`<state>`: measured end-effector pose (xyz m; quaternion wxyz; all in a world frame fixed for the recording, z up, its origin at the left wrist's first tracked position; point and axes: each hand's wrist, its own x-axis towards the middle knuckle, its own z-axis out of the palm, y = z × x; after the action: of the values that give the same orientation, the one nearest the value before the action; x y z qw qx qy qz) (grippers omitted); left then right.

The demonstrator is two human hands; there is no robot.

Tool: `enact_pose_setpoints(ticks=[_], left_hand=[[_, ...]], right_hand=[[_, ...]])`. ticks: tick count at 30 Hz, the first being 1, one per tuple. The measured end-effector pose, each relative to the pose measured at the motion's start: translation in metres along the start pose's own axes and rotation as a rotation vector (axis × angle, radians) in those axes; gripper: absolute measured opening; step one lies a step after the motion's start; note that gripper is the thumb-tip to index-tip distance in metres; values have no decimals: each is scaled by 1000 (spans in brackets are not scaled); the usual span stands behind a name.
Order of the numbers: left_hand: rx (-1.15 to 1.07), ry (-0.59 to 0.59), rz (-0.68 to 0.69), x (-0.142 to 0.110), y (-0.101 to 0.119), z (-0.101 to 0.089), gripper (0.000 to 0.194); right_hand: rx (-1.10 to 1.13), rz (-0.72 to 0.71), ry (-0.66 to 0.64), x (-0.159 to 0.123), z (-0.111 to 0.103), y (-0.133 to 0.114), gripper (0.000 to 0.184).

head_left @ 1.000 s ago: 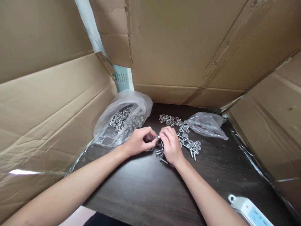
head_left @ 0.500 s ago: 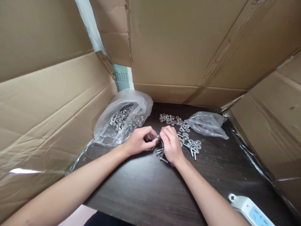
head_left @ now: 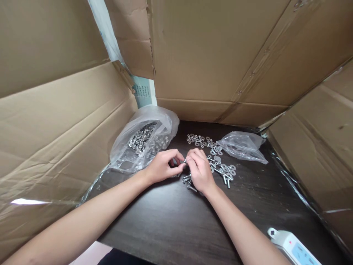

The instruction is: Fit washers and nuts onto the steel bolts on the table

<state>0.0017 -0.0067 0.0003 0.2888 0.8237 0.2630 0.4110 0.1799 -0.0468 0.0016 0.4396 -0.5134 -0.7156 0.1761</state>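
Just above the dark tabletop, my left hand (head_left: 167,165) is closed in a pinch, thumb and forefinger on a small metal bolt (head_left: 185,161). From the other side my right hand (head_left: 199,167) grips the same piece, its fingers curled together and hiding most of it. Whether a nut or washer is on the bolt, I cannot tell. Several bolts (head_left: 187,179) lie under and beside my right hand. Farther right, loose bolts (head_left: 226,180), flat washers (head_left: 232,170) and small nuts (head_left: 189,137) are scattered on the table.
A clear plastic bag (head_left: 121,151) full of metal fasteners (head_left: 140,141) stands at the back left. Another clear bag (head_left: 242,147) lies back right. Cardboard walls (head_left: 220,51) enclose the dark table (head_left: 165,228) on three sides. At front right sits a white power strip (head_left: 284,241).
My right fingers have shifted slightly left, closer to my left fingertips, and cover more of the bolt. My left hand has barely moved.
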Motion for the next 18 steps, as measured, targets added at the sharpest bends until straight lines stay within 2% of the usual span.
enact_pose_setpoints(ticks=[8,18], left_hand=[[4,3,12,1,1,-1,7],[13,-2,-2,0,1,-1,8]], right_hand=[[23,-26,-5,0,-1,0,14],[-13,0,4,0,0,-1,28]])
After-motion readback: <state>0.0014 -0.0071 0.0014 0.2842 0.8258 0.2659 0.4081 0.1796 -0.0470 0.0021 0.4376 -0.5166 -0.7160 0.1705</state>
